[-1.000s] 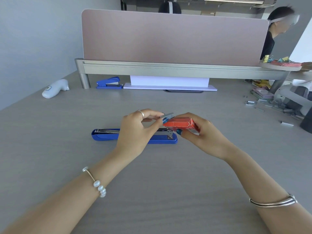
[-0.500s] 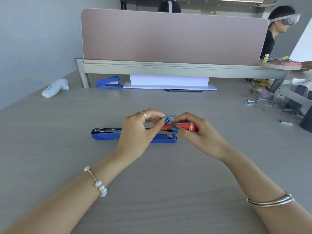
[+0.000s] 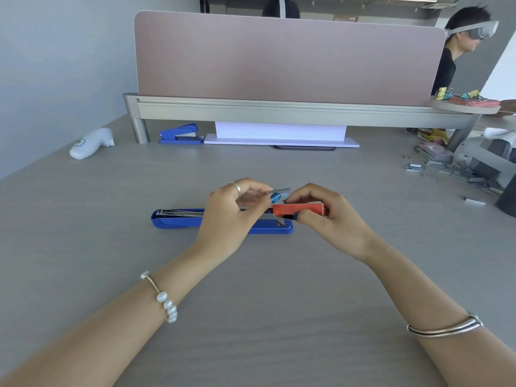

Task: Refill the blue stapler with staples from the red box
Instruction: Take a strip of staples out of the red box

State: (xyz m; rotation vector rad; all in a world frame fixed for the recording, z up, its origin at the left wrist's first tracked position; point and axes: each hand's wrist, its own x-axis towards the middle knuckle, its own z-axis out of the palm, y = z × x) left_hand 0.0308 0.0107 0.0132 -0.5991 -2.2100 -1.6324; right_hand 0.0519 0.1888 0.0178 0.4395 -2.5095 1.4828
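The blue stapler [image 3: 178,220] lies flat and opened out on the grey desk, its metal staple channel showing at the left end. Just above its right half my right hand [image 3: 332,219] grips the small red box [image 3: 297,209], held level. My left hand [image 3: 231,216] pinches a silver strip of staples [image 3: 282,191] between thumb and fingertips at the box's left end. Both hands hide the middle of the stapler.
A second blue stapler [image 3: 181,134] and a white paper stand [image 3: 280,135] sit at the back under the pink divider [image 3: 287,57]. A white handheld device [image 3: 90,143] lies far left. Loose staple strips [image 3: 444,171] are scattered at the right. A person in a headset stands beyond the divider.
The red box has tipped from slanted to level and dropped slightly toward the stapler. The staple strip stays pinched in my left fingers above the box's left end.
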